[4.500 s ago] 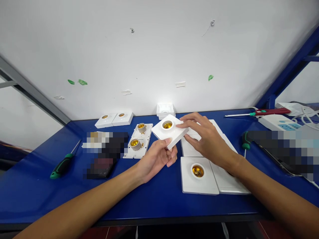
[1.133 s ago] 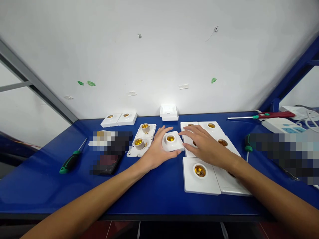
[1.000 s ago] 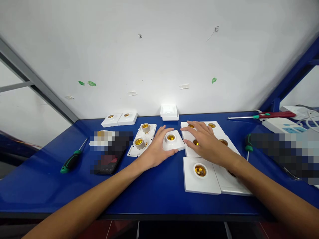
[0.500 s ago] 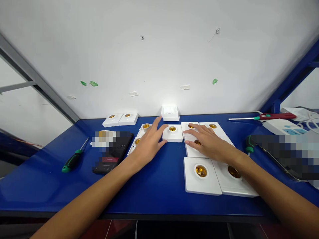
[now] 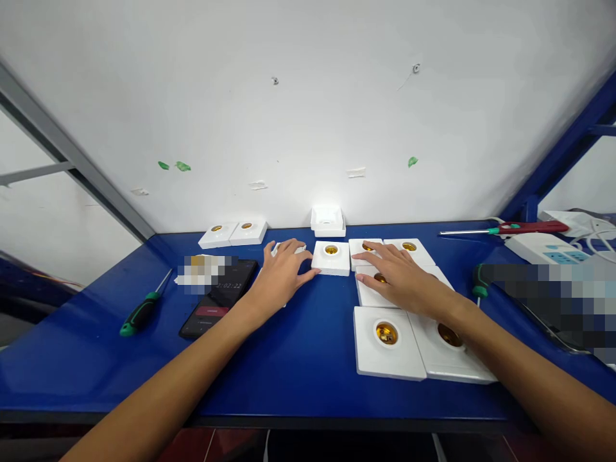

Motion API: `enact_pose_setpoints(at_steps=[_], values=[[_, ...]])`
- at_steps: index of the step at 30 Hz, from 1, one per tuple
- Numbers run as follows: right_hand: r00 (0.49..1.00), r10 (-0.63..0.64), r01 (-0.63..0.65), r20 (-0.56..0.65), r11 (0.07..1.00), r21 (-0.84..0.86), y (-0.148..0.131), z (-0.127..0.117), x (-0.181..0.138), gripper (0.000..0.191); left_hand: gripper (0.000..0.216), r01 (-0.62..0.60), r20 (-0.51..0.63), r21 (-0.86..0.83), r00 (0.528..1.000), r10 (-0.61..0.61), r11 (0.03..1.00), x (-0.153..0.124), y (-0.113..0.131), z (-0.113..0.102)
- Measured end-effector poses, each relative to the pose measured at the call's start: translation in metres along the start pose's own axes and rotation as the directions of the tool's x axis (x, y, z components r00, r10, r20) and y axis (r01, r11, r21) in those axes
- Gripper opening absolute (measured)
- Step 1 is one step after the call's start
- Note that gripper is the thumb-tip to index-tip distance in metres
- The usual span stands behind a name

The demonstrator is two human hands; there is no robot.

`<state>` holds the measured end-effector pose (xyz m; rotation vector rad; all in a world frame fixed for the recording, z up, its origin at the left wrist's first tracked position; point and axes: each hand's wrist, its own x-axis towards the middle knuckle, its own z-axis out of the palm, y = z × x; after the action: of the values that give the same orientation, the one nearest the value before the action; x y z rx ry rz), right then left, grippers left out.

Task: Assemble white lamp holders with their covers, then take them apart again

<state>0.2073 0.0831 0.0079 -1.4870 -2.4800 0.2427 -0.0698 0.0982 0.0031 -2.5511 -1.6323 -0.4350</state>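
Note:
My left hand [image 5: 285,273] lies over white lamp holder parts [image 5: 301,248], hiding most of them. Its fingers bend over their far end while the thumb sticks out, apart, toward a square white lamp holder [image 5: 330,263] with a brass-coloured socket. Whether the fingers press on the parts cannot be made out. My right hand [image 5: 397,273] rests open on a block of several similar lamp holders, fingers spread across one holder [image 5: 373,292] in the middle row. Closer to me is another lamp holder [image 5: 370,359], partly beside one under my right forearm [image 5: 462,366].
Two lamp holders [image 5: 233,236] and stacked white covers [image 5: 328,224] stand by the wall. A phone [image 5: 231,289] and green-black screwdriver [image 5: 142,311] lie left. On the right are a red-handled screwdriver [image 5: 529,228], a power strip [image 5: 543,247] and another green-handled tool [image 5: 480,281].
My left hand has moved slightly left and down over the lamp holder parts, covering their sockets, and its fingers have bent. My right hand stays on the block.

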Motion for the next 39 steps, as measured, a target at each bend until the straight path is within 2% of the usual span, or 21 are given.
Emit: enact_pose_setpoints(at_steps=[6,12,14,17,19,24,31,37,39], values=[[0.999,-0.014,0.014,-0.029,1.000,0.001,0.000,0.000,0.000,0.052,0.022,-0.061,-0.074,0.036,0.995,0.064,0.997,-0.003,0.001,0.008],[1.000,0.011,-0.011,0.022,1.000,-0.011,-0.005,-0.004,-0.001,0.053,0.027,-0.064,-0.105,0.083,0.992,0.072,0.995,-0.003,0.003,0.005],[0.999,0.017,-0.017,0.030,1.000,-0.005,-0.006,-0.005,-0.001,0.053,0.033,-0.020,-0.127,0.098,0.991,0.033,0.995,-0.002,0.006,0.000],[1.000,0.010,-0.011,0.028,1.000,0.005,-0.007,-0.006,-0.001,0.051,0.041,0.138,-0.163,0.138,0.980,-0.115,0.981,0.000,0.010,-0.010],[1.000,0.011,-0.011,0.024,1.000,0.008,-0.007,-0.007,-0.001,0.050,0.038,0.217,-0.150,0.162,0.970,-0.193,0.963,0.001,0.009,-0.013],[1.000,0.010,-0.010,0.000,1.000,0.014,-0.005,-0.006,-0.001,0.047,0.034,0.237,-0.090,0.156,0.970,-0.226,0.959,0.001,0.003,-0.014],[1.000,0.003,-0.003,-0.018,1.000,0.005,-0.004,-0.004,-0.001,0.044,0.035,0.248,-0.087,0.097,0.967,-0.240,0.964,0.001,-0.004,-0.011],[0.999,-0.032,0.031,-0.016,0.999,-0.040,-0.004,-0.002,0.000,0.047,0.032,0.254,-0.241,-0.024,0.937,-0.252,0.967,0.004,0.001,-0.020],[0.996,-0.045,0.041,-0.082,0.998,-0.057,-0.005,-0.001,0.000,0.043,0.031,0.186,-0.323,-0.107,0.923,-0.211,0.977,0.002,0.009,-0.022]])
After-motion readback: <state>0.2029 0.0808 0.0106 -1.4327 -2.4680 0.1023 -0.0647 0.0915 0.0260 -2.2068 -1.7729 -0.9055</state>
